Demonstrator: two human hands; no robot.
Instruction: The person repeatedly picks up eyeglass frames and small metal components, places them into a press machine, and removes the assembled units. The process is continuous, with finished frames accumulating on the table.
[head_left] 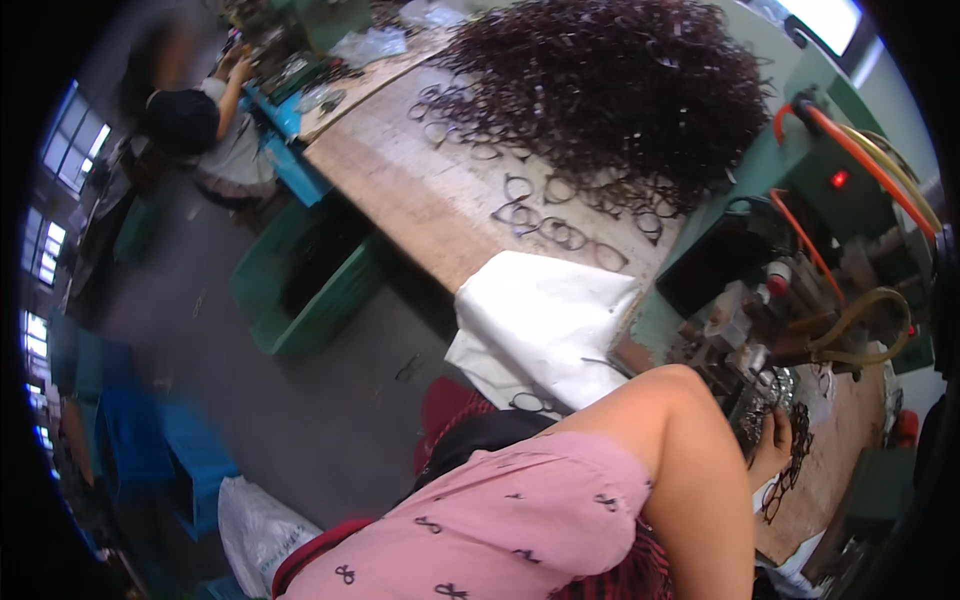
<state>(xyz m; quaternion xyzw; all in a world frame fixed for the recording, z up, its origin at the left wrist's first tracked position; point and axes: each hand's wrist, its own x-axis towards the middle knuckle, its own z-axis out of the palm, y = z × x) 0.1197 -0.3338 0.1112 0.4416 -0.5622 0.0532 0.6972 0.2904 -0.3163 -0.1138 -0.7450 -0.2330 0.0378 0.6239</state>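
reaching to machine (728, 318) with hand (773, 445), finger spread and hold unclear, sack (252, 525) lettering blurred

Workshop — heaped eyeglass frames (620, 85), green machine (835, 205), crates (135, 440)

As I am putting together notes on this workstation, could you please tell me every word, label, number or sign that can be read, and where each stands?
None can be read.
White plastic bag, lower left: faint printed marks, too blurred to read.
Pink fabric: small dark motifs, no readable words.
Green machine: a glowing red spot, no legible lettering.
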